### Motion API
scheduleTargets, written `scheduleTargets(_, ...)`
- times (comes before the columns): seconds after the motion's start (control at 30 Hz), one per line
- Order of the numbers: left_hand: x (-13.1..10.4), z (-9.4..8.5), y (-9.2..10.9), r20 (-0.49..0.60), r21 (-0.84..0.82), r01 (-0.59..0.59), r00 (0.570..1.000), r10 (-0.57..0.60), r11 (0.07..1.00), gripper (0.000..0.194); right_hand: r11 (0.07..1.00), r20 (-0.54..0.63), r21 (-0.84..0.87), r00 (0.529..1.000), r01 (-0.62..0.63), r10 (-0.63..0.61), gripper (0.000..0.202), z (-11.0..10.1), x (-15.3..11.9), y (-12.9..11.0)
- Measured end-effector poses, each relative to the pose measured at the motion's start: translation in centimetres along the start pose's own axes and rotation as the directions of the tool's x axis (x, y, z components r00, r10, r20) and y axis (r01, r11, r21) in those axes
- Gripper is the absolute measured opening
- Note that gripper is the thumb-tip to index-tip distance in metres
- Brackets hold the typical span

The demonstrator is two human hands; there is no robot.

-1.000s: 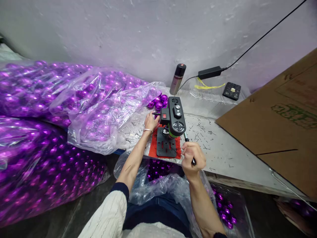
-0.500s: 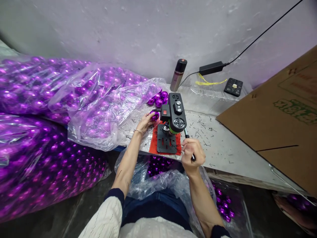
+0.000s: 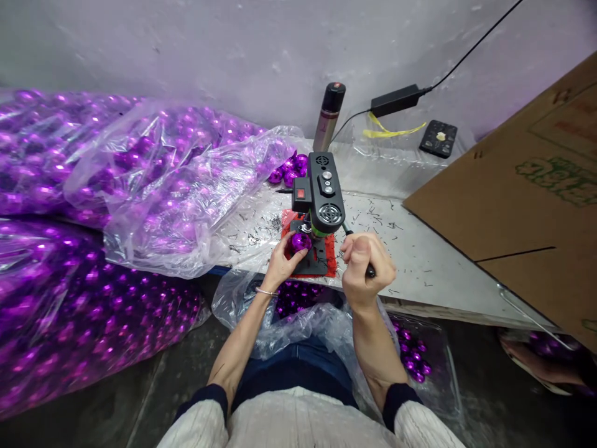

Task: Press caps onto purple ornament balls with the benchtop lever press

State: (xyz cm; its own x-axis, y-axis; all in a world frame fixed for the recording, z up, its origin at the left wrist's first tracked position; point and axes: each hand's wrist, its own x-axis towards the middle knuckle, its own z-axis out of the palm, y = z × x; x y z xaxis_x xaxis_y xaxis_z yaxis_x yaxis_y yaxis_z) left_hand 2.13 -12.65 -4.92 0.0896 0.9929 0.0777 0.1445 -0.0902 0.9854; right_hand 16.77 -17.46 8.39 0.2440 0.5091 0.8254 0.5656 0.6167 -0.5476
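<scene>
My left hand [image 3: 282, 260] is closed on a shiny purple ball ornament [image 3: 301, 242], holding it by its side over the base plate, close to the head of a small black bench drill [image 3: 325, 190]. The drill's spindle and the ball's far side are partly hidden. Wrapped round the drill's lever handle [image 3: 370, 271] is my right hand [image 3: 367, 267], on the right of the machine. The black slotted base plate [image 3: 314, 266] rests on a red cloth [image 3: 331, 252].
Large clear bags of purple balls [image 3: 116, 174] lie at the left. Loose balls [image 3: 290, 169] sit behind the drill. A spray can [image 3: 329, 115], power adapter [image 3: 395, 100] and black pad [image 3: 439, 138] stand at the wall. A cardboard box [image 3: 522, 205] leans right. Dark shavings litter the tabletop [image 3: 410, 261].
My left hand has brought the purple ball from the drill's left side to above the base plate. My right hand stays on the lever. The view has shifted slightly.
</scene>
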Motion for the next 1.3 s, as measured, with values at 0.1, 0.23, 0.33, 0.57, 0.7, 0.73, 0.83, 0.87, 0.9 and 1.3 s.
scheduleTargets(0.1,0.2,-0.1,0.2,0.034,0.107,-0.046,0.999,0.043,0.993,0.063,1.0,0.022,-0.007,1.0,0.013,-0.013,0.032,-0.2,-0.2,0.1)
scheduleTargets(0.23,-0.3,-1.2,0.2,0.069,0.011,0.005,0.998,-0.005,1.0,0.063,0.999,0.025,-0.033,0.999,0.024,-0.023,0.032,-0.3,-0.4,0.2)
scheduleTargets(0.33,-1.1,-2.3,0.1,0.08,-0.083,0.066,0.995,-0.059,0.994,0.063,0.999,0.029,-0.041,0.999,0.035,-0.034,0.032,-0.3,-0.5,0.3)
scheduleTargets(0.57,-1.5,-2.8,-0.1,0.081,-0.117,0.096,0.993,-0.087,0.988,0.067,0.999,0.021,-0.026,0.999,0.041,-0.041,0.031,-0.3,-0.6,0.5)
scheduleTargets(0.7,-0.8,-1.8,0.0,0.038,0.05,0.013,0.999,-0.015,0.999,0.063,0.998,0.035,-0.043,0.999,0.034,-0.033,0.031,-0.4,-0.7,0.5)
scheduleTargets(0.73,-0.7,-1.5,0.1,0.045,0.106,-0.017,0.999,0.013,0.994,0.062,0.998,0.038,-0.048,0.999,0.035,-0.033,0.031,-0.4,-0.7,0.5)
scheduleTargets(0.83,-0.2,-1.0,0.3,0.077,0.252,-0.111,0.993,0.094,0.961,0.062,0.998,0.036,-0.05,0.999,0.04,-0.038,0.03,-0.4,-0.8,0.5)
scheduleTargets(0.87,-0.1,-0.8,0.4,0.087,0.29,-0.142,0.989,0.122,0.946,0.062,0.998,0.035,-0.047,0.999,0.043,-0.041,0.03,-0.4,-0.8,0.5)
scheduleTargets(0.9,0.0,-0.7,0.4,0.096,0.322,-0.173,0.984,0.149,0.931,0.062,0.998,0.036,-0.045,0.998,0.047,-0.046,0.03,-0.4,-0.8,0.5)
scheduleTargets(1.3,0.3,0.6,-0.1,0.1,0.434,-0.266,0.964,0.247,0.861,0.064,0.993,0.065,-0.066,0.993,0.098,-0.094,0.026,-0.7,-1.3,1.0)
